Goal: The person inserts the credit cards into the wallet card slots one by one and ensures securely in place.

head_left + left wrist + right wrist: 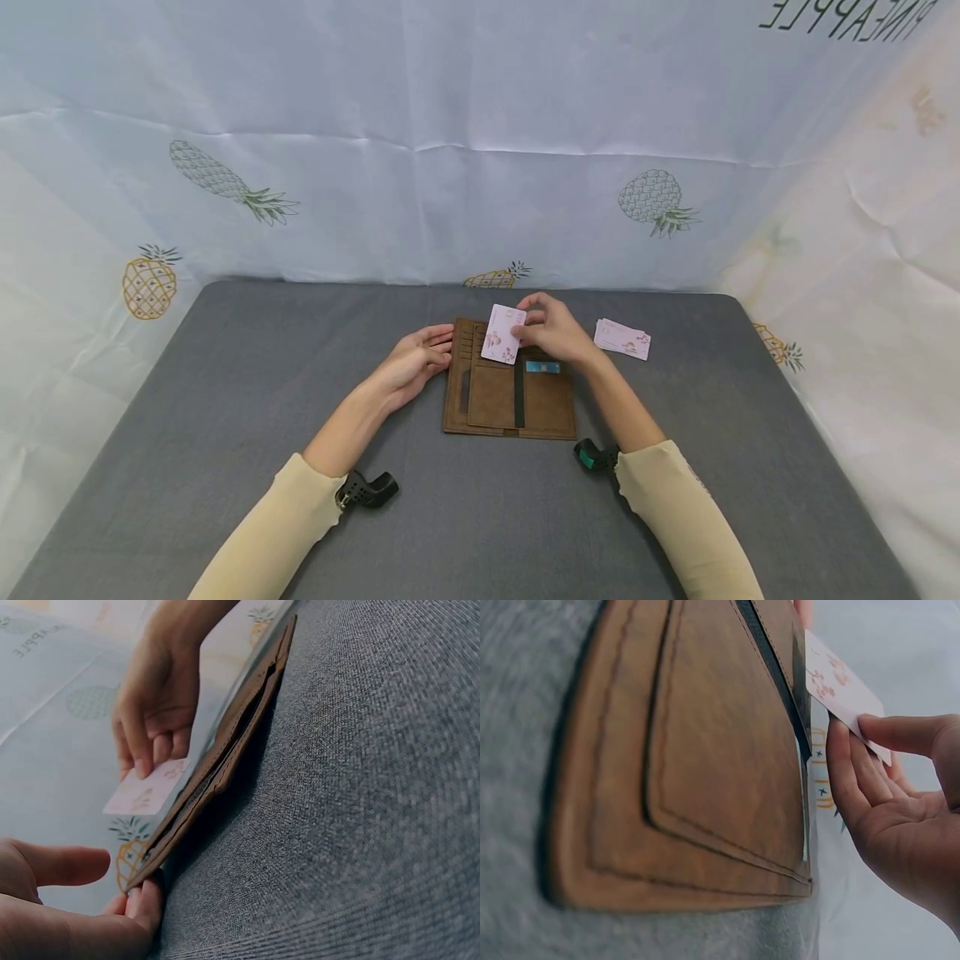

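An unfolded brown wallet [491, 400] with a dark band down its middle lies on the grey table. Between thumb and fingers, my right hand [555, 331] pinches a pink patterned card [501, 335] above the wallet's upper part. In the right wrist view the thumb is on the face of the card [840, 679] and the fingers are behind it. At the wallet's left edge, my left hand [411, 367] touches it with the fingertips. The left wrist view shows those fingers [146, 904] against the wallet's corner, the thumb standing apart. A blue card [542, 367] shows in the wallet's right side.
A small stack of pink cards [622, 339] lies on the table [225, 467] to the right of the wallet. Behind the table's far edge hangs a white cloth [450, 208] printed with pineapples.
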Motion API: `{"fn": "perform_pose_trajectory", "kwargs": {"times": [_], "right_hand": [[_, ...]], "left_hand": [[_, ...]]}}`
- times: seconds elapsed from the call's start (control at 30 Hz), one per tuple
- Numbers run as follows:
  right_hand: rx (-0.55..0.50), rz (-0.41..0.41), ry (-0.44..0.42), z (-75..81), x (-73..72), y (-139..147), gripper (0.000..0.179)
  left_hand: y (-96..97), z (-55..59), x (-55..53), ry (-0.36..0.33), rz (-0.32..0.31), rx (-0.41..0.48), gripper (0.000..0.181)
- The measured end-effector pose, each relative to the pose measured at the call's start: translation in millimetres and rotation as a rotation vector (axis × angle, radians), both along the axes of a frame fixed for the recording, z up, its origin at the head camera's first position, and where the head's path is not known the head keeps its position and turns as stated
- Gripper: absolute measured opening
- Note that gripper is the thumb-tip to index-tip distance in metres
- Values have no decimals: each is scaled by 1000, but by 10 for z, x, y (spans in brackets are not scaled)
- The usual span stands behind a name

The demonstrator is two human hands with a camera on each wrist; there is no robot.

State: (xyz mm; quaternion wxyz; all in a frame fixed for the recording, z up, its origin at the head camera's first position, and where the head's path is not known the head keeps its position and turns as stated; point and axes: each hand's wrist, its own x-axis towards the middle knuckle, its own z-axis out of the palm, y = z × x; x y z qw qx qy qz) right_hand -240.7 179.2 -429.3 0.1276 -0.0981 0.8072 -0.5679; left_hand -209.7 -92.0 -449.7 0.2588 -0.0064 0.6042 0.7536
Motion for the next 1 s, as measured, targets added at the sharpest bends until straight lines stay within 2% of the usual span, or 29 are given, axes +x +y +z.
{"fn": "perform_pose_trajectory", "kwargs": {"times": [0.23,0.67,1.0], "right_hand": [[6,43,-4,-37,1,-54,38],[40,68,-1,-57,25,-79,37],[84,118,29,-63,31,-64,38]], "left_hand": [[-3,-8,-3,1,1,2,78],[0,7,-3,-8,9,2,76],[16,-2,-8,-6,9,13,75]]}}
